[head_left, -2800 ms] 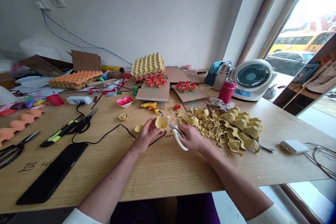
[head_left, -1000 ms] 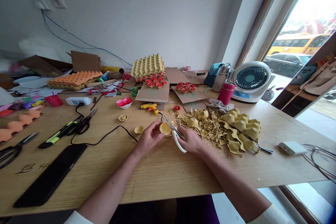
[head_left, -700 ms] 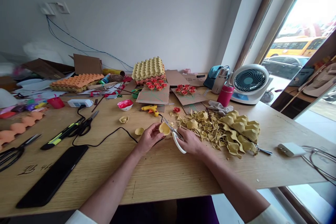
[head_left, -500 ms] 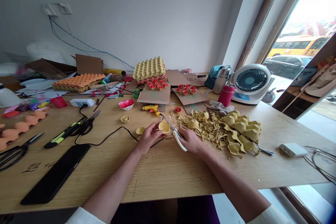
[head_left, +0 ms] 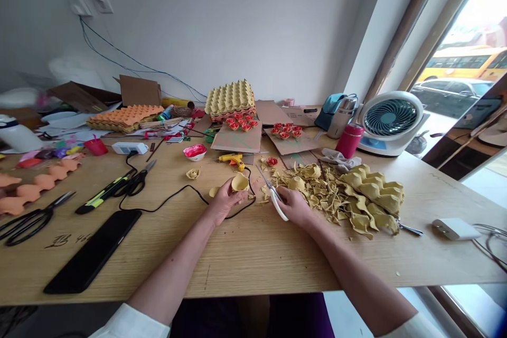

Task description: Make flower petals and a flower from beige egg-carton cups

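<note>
A yellow egg-carton cup (head_left: pixel 240 183) is held between the thumb and fingers of my left hand (head_left: pixel 225 203), its opening facing up toward me. My right hand (head_left: pixel 293 206) grips white-handled scissors (head_left: pixel 278 205), whose blades point away and to the left, apart from the cup. Another yellow cup piece (head_left: pixel 213 191) lies on the table, partly behind my left hand. Beyond it sits a small yellow paper-pulp flower (head_left: pixel 193 174). A yellow glue gun (head_left: pixel 232 160) rests past my hands, with a red flower (head_left: pixel 272 161) to its right.
Yellow carton scraps (head_left: pixel 328 190) and a cut egg tray (head_left: pixel 374 187) lie on the right. Red flowers stand on cardboard (head_left: pixel 236 140) at the back. A black phone (head_left: pixel 95 251), a utility knife (head_left: pixel 103 195) and black scissors (head_left: pixel 137 179) lie left. A black cord (head_left: pixel 166 202) crosses the table.
My hands have moved apart: the cup has shifted left and tilted more upright, and the scissors have drawn away from it to the right. The head view has turned slightly left.
</note>
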Demonstrator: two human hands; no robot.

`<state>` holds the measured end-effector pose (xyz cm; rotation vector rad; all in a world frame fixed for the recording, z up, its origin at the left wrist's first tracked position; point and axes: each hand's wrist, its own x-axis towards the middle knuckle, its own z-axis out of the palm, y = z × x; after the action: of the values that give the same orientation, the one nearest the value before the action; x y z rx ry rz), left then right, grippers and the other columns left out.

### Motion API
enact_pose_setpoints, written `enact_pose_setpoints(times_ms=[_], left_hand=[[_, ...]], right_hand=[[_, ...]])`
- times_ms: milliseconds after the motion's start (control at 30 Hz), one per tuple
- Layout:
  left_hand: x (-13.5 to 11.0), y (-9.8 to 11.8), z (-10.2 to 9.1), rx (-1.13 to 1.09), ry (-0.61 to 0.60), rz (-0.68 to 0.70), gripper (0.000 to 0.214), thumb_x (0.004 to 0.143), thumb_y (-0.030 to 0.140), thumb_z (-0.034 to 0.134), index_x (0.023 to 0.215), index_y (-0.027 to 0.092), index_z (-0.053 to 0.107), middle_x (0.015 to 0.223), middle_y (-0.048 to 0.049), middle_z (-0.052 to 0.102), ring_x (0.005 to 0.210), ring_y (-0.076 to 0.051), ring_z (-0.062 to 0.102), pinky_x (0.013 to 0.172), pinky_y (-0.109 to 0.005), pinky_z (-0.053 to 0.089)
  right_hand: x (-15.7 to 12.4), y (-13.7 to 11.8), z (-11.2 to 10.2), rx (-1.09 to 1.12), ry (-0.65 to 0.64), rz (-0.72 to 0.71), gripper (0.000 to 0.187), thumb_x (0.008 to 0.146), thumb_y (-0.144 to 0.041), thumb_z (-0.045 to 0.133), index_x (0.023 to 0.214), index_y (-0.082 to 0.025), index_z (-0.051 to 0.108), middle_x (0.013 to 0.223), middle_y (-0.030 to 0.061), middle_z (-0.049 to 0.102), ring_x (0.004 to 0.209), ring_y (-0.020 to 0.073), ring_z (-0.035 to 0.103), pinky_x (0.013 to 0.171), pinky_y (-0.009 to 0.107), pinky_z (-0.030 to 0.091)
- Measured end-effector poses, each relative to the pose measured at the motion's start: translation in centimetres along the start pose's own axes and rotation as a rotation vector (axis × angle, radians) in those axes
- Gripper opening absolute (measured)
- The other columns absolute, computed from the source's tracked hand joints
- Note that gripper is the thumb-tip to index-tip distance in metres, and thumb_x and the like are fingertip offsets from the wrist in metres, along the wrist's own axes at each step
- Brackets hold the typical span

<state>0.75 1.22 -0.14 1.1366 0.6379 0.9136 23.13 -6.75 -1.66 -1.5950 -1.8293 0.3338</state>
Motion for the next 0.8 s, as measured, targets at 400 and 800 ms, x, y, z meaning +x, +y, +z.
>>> enact_pose_setpoints(times_ms=[400,800], left_hand=[[-0.5,0.1,0.7,0.049,-0.031,0.003,0.049,0.070,0.033,0.086,0.106,0.018,0.057,0.097,-0.0017,0.066,0.067,-0.006,0.048,0.058,-0.020,0.040],[-0.1,0.2,-0.4,-0.274,-0.051,-0.066,0.037,0.081,0.028,0.076,0.114,0.016,0.063,0.105,-0.0094,0.073,0.086,-0.015,0.070,0.067,-0.021,0.054]], right_hand=[[-0.4,-0.6,0.0,-0.069,-0.040,-0.054,0.023,0.087,-0.034,0.055,0.072,-0.021,0.044,0.065,-0.0025,0.050,0.057,0.0107,0.039,0.055,0.024,0.025],[-0.5,-1.1,-0.3,-0.104,-0.042,-0.104,0.021,0.088,-0.034,0.055,0.073,-0.022,0.046,0.066,-0.0010,0.053,0.059,0.0124,0.043,0.058,0.025,0.028]])
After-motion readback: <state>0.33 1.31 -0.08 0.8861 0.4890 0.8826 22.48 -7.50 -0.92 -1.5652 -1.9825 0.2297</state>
